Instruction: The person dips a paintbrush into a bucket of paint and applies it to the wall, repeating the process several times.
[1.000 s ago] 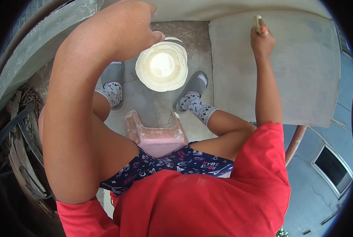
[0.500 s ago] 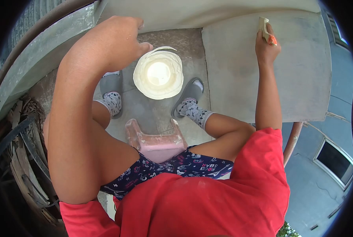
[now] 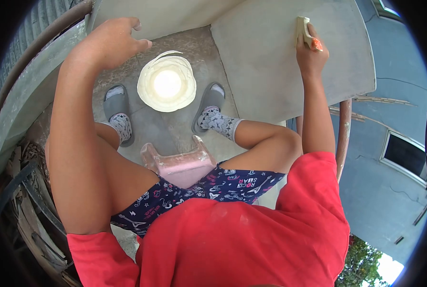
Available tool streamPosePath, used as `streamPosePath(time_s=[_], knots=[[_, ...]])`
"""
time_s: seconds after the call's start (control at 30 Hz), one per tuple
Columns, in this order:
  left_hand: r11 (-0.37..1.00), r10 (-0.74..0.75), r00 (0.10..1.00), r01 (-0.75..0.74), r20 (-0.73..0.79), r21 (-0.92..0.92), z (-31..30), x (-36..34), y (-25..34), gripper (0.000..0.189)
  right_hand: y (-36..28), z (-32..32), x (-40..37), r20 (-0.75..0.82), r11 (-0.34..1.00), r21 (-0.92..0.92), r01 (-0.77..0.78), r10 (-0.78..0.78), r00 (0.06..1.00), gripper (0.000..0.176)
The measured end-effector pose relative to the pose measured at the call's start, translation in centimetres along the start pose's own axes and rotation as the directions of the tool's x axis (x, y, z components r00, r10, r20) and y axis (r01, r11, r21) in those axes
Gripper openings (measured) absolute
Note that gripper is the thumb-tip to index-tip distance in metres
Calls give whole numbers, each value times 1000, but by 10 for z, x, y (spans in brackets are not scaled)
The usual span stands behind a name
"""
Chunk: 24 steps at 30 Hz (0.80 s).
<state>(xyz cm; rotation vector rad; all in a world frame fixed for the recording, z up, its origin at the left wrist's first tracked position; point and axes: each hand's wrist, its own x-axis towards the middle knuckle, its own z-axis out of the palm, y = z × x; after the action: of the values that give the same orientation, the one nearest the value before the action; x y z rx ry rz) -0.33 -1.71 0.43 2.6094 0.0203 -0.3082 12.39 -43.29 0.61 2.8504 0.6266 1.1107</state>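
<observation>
My right hand [image 3: 313, 60] is closed around a paintbrush [image 3: 302, 27] with a cream-coated head and an orange-red handle end. The brush lies against a smooth grey panel [image 3: 266, 71], near its upper middle. My left hand [image 3: 110, 43] is raised on the left, thumb and fingers apart, holding nothing. Just below and right of its thumb stands an open paint bucket [image 3: 190, 79]. Its ragged rim is crusted with cream paint, and a bright pale patch shows inside.
The bucket stands on the grey floor [image 3: 149, 117] between my sandalled feet. A worn pink stool [image 3: 182, 170] is under me. At left, a curved rail [image 3: 41, 40] runs above piled wood scraps [image 3: 29, 215]. A pipe post [image 3: 343, 129] stands below the panel's right end.
The whole view has shifted, so the bucket, panel and stool appear further left. The brush is slightly further from the panel's left edge. My left hand remains raised and open.
</observation>
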Motion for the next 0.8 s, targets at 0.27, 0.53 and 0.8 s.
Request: streamPosePath(time_s=[0.27,0.53,0.8], knots=[[999,-18,1000,16,23,48,-3,3,1,60,-14,19,-15,203,985,74,-158,141,969,28],[1000,3,1000,-3,-9,8,-7,3,0,60,-24,-63,59,-36,966,-252,47,-58,998,39],[999,-6,1000,5,-11,-43,-6,-11,1,59,-16,33,12,446,624,-530,574,-371,815,28]])
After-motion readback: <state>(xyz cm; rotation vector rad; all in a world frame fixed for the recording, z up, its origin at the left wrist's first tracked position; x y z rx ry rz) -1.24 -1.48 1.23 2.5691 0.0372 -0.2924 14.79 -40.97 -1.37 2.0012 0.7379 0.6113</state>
